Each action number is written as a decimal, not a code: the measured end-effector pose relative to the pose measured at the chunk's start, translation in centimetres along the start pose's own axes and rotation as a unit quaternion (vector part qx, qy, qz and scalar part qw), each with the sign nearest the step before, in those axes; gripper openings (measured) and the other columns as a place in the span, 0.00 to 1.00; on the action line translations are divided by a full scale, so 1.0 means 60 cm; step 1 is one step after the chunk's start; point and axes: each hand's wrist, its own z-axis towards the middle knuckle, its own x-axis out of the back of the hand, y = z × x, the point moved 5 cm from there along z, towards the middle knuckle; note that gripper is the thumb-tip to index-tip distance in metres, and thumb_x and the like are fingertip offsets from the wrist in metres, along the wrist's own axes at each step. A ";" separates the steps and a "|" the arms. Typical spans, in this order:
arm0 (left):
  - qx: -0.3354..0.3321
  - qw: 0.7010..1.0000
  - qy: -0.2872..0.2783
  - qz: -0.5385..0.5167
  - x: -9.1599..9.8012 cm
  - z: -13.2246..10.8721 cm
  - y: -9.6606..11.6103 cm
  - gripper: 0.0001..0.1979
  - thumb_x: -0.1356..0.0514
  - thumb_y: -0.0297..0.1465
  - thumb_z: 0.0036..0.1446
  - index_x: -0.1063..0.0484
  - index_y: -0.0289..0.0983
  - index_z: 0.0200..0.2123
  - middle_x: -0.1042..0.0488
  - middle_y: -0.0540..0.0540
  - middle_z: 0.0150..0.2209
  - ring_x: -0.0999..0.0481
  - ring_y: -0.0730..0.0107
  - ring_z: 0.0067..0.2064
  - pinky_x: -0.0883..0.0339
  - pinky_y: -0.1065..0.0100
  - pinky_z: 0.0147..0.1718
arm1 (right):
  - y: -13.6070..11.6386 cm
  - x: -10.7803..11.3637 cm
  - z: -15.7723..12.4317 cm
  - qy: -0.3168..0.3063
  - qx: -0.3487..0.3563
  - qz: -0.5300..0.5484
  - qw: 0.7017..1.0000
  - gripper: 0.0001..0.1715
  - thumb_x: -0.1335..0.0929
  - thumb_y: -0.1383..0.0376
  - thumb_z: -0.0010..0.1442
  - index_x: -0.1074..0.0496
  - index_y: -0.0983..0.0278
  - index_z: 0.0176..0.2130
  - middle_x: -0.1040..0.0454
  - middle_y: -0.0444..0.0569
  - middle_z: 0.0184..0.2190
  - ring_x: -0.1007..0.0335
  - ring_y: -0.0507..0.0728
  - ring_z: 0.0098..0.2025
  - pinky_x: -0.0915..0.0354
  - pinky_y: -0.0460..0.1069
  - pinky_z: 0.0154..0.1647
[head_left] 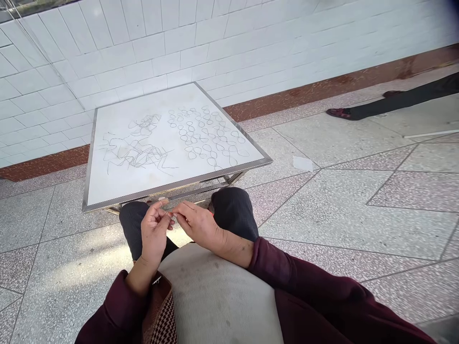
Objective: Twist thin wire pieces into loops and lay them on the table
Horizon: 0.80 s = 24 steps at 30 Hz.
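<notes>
My left hand (154, 234) and my right hand (201, 227) meet above my lap, just in front of the table's near edge. The fingers of both are closed in a pinch, tips touching or nearly so. Whatever they hold is too small and thin to make out. Beyond them, the white table (122, 188) bears thin dark wires. A loose heap of bent wire pieces (143, 156) lies on the left, with a smaller tangle (147, 124) behind it. On the right, several wires twisted into looped, figure-eight shapes (212, 155) are spread in rough rows.
A metal rim (179, 185) edges the table, which stands close to a white tiled wall (150, 52). At the right, another person's leg and shoe (339, 113) show on the speckled floor. A white scrap (303, 163) lies nearby. My knees (233, 210) are close under the table's edge.
</notes>
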 end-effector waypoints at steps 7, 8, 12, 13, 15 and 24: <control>-0.013 0.999 0.023 -0.026 -0.001 0.000 0.004 0.18 0.34 0.33 0.54 0.27 0.37 0.49 0.30 0.54 0.26 0.29 0.76 0.26 0.33 0.71 0.27 | -0.007 0.000 -0.001 0.004 0.001 -0.013 1.000 0.11 0.42 0.70 0.67 0.33 0.62 0.36 0.27 0.50 0.32 0.32 0.55 0.35 0.36 0.48 0.35; -0.012 0.999 0.024 -0.027 0.000 0.000 0.004 0.18 0.34 0.32 0.54 0.26 0.37 0.49 0.30 0.54 0.27 0.29 0.76 0.26 0.33 0.72 0.26 | -0.008 0.000 -0.001 0.003 0.002 -0.016 1.000 0.11 0.42 0.70 0.67 0.33 0.62 0.36 0.27 0.50 0.32 0.32 0.55 0.35 0.36 0.49 0.35; -0.018 0.999 0.020 -0.022 -0.001 -0.001 0.007 0.18 0.34 0.32 0.55 0.27 0.38 0.49 0.30 0.53 0.27 0.29 0.76 0.26 0.33 0.71 0.26 | -0.010 0.001 -0.002 0.004 -0.010 0.004 1.000 0.10 0.41 0.71 0.65 0.33 0.62 0.40 0.26 0.50 0.34 0.30 0.56 0.37 0.36 0.49 0.36; -0.021 0.999 0.020 -0.017 -0.001 -0.001 0.009 0.18 0.35 0.32 0.55 0.27 0.38 0.50 0.30 0.53 0.28 0.29 0.75 0.26 0.32 0.71 0.27 | -0.009 0.001 -0.003 0.004 -0.016 0.010 1.000 0.10 0.41 0.72 0.64 0.33 0.62 0.41 0.26 0.50 0.35 0.30 0.56 0.37 0.36 0.49 0.37; -0.027 0.999 0.020 -0.004 -0.001 -0.003 0.012 0.18 0.35 0.32 0.56 0.27 0.38 0.50 0.30 0.53 0.28 0.29 0.75 0.27 0.32 0.71 0.28 | -0.008 0.001 -0.004 0.003 -0.034 0.017 0.999 0.10 0.40 0.73 0.62 0.33 0.62 0.41 0.27 0.50 0.35 0.30 0.56 0.37 0.36 0.49 0.36; -0.034 0.999 -0.022 0.036 0.010 0.003 0.025 0.24 0.35 0.33 0.55 0.31 0.40 0.56 0.29 0.52 0.28 0.31 0.76 0.27 0.35 0.73 0.28 | 0.041 -0.015 -0.006 -0.078 -0.250 0.378 0.888 0.19 0.39 0.50 0.66 0.31 0.62 0.39 0.31 0.44 0.30 0.37 0.53 0.30 0.40 0.48 0.29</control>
